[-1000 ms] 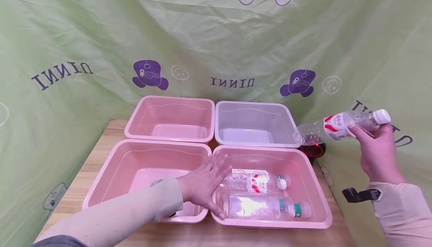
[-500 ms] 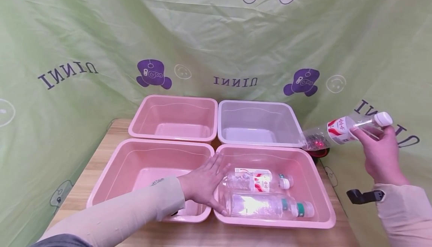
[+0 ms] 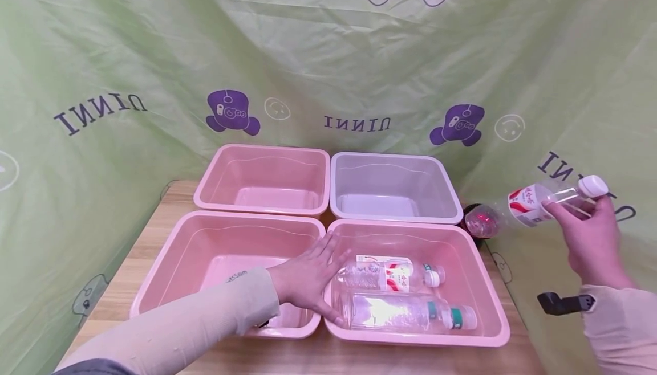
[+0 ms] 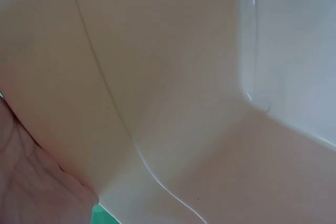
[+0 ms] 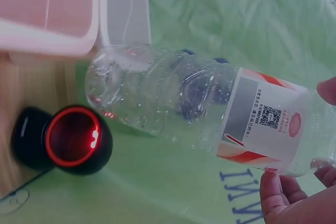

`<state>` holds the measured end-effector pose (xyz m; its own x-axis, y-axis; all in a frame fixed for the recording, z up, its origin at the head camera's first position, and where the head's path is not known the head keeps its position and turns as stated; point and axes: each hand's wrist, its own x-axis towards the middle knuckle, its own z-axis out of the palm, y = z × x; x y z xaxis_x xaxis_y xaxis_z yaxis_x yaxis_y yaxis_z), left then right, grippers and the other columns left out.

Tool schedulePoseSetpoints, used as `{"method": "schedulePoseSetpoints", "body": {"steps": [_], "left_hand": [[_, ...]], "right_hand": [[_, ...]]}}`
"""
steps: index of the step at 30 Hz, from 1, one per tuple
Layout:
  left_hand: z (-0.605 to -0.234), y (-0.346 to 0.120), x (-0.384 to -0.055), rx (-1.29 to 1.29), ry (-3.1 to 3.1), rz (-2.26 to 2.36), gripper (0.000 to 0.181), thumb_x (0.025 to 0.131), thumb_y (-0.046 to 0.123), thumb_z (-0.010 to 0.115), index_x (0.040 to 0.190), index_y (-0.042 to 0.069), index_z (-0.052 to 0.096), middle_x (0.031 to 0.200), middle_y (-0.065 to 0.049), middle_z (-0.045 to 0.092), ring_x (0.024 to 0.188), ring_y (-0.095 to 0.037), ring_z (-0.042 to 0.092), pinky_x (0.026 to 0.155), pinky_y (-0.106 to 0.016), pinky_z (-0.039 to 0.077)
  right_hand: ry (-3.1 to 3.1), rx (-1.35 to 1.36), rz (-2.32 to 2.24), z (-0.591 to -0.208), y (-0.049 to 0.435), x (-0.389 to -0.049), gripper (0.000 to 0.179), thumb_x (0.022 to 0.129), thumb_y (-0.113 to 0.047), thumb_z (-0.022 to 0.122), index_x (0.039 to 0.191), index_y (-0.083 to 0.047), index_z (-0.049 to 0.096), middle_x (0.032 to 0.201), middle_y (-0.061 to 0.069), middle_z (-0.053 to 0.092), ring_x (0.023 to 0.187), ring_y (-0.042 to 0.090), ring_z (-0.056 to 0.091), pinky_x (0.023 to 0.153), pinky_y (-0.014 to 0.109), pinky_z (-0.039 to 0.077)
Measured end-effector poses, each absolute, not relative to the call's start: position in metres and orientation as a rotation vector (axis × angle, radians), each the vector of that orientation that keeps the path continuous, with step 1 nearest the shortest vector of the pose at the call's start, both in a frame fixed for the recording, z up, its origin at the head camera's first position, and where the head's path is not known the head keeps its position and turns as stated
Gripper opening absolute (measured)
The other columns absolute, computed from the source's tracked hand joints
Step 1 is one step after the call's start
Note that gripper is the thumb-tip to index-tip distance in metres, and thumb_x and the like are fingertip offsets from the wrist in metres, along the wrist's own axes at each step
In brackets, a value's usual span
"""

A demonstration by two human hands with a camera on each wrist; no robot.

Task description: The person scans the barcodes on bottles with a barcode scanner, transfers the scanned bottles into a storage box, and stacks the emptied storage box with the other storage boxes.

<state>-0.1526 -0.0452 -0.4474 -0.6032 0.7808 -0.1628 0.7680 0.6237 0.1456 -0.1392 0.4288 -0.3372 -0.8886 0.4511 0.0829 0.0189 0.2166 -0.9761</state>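
Observation:
Near its white-capped neck, my right hand grips a clear plastic bottle with a red and white label. It is held on its side, base pointing left, beyond the bins' right side. In the right wrist view the label's printed code faces the camera, and the bottle's base is close to a black scanner with a glowing red ring. My left hand rests with fingers spread across the adjoining rims of the two front pink bins. Several clear bottles lie inside the front right pink bin.
A front left pink bin, a back left pink bin and a pale lilac bin complete the group on the wooden table. A green printed cloth hangs behind and on both sides.
My right hand has moved slightly right and down with the bottle, whose base has shifted away from the lilac bin's rim and now overlaps the scanner. My left hand stays on the rims.

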Motion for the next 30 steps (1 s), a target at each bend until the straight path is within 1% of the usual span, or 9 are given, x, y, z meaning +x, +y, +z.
{"method": "schedulePoseSetpoints", "body": {"steps": [3,5,10,14,17,19,21,24,30], "left_hand": [[-0.446,-0.046,-0.152,1.273,2.631,0.094,0.13,0.075,0.088,0.062,0.166,0.008,0.016,0.169,-0.029,-0.004,0.156,-0.04,-0.007,0.126,-0.046,0.006],[-0.446,-0.046,-0.152,1.268,2.631,0.099,0.13,0.075,0.088,0.062,0.166,0.008,0.016,0.168,-0.029,-0.005,0.156,-0.039,-0.008,0.126,-0.046,0.006],[-0.446,-0.045,-0.152,1.265,2.634,0.105,0.129,0.075,0.087,0.063,0.166,0.008,0.017,0.168,-0.029,-0.007,0.156,-0.039,-0.009,0.126,-0.046,0.006],[-0.445,-0.045,-0.152,1.269,2.63,0.102,0.128,0.076,0.086,0.064,0.166,0.008,0.018,0.168,-0.029,-0.006,0.156,-0.039,-0.009,0.126,-0.046,0.006],[-0.444,-0.045,-0.153,1.266,2.624,0.101,0.128,0.076,0.086,0.064,0.166,0.008,0.018,0.168,-0.029,-0.006,0.156,-0.039,-0.009,0.126,-0.046,0.006],[-0.444,-0.045,-0.153,1.262,2.624,0.101,0.128,0.075,0.085,0.065,0.166,0.008,0.018,0.168,-0.029,-0.005,0.156,-0.039,-0.008,0.126,-0.046,0.006],[-0.445,-0.045,-0.153,1.259,2.622,0.101,0.128,0.075,0.085,0.065,0.166,0.008,0.017,0.168,-0.029,-0.004,0.156,-0.039,-0.007,0.126,-0.046,0.006],[-0.445,-0.045,-0.154,1.25,2.621,0.109,0.128,0.075,0.086,0.065,0.166,0.008,0.017,0.169,-0.029,-0.003,0.156,-0.038,-0.007,0.126,-0.046,0.006],[-0.445,-0.043,-0.154,1.24,2.623,0.09,0.129,0.075,0.087,0.064,0.166,0.009,0.018,0.169,-0.027,-0.007,0.156,-0.037,-0.01,0.126,-0.045,0.007]], "right_hand": [[-2.373,-0.514,1.517,-0.342,0.436,-0.14,0.036,0.098,-0.022,0.073,0.115,-0.03,0.042,0.11,-0.004,0.047,0.088,-0.002,0.051,0.069,0.006,0.047],[-2.515,-0.522,1.392,-0.348,0.439,-0.141,0.036,0.1,-0.029,0.069,0.123,-0.018,0.043,0.115,0.003,0.047,0.088,0.0,0.05,0.068,0.008,0.047],[-2.677,-0.493,1.265,-0.369,0.442,-0.151,0.073,0.102,-0.033,0.063,0.142,0.015,0.026,0.13,0.031,0.045,0.09,0.009,0.048,0.065,0.012,0.046],[-2.737,-0.483,1.257,-0.385,0.444,-0.159,0.077,0.104,-0.035,0.061,0.146,0.017,0.025,0.134,0.036,0.045,0.096,0.02,0.053,0.071,0.021,0.046],[-2.773,-0.47,1.32,-0.394,0.446,-0.165,0.081,0.105,-0.037,0.058,0.149,0.02,0.02,0.14,0.043,0.039,0.111,0.042,0.054,0.088,0.045,0.052],[-2.809,-0.459,1.349,-0.398,0.446,-0.168,0.087,0.105,-0.039,0.055,0.151,0.021,0.013,0.145,0.047,0.031,0.124,0.057,0.043,0.099,0.063,0.046],[-2.843,-0.441,1.376,-0.401,0.446,-0.171,0.092,0.105,-0.041,0.054,0.152,0.022,0.007,0.149,0.049,0.022,0.133,0.064,0.032,0.105,0.075,0.033],[-2.88,-0.426,1.376,-0.405,0.446,-0.174,0.095,0.105,-0.043,0.053,0.152,0.023,0.003,0.149,0.05,0.019,0.134,0.066,0.028,0.106,0.076,0.031],[-2.85,-0.454,1.434,-0.415,0.444,-0.178,0.094,0.105,-0.041,0.055,0.15,0.025,0.004,0.146,0.049,0.024,0.13,0.062,0.037,0.108,0.071,0.035]]}}
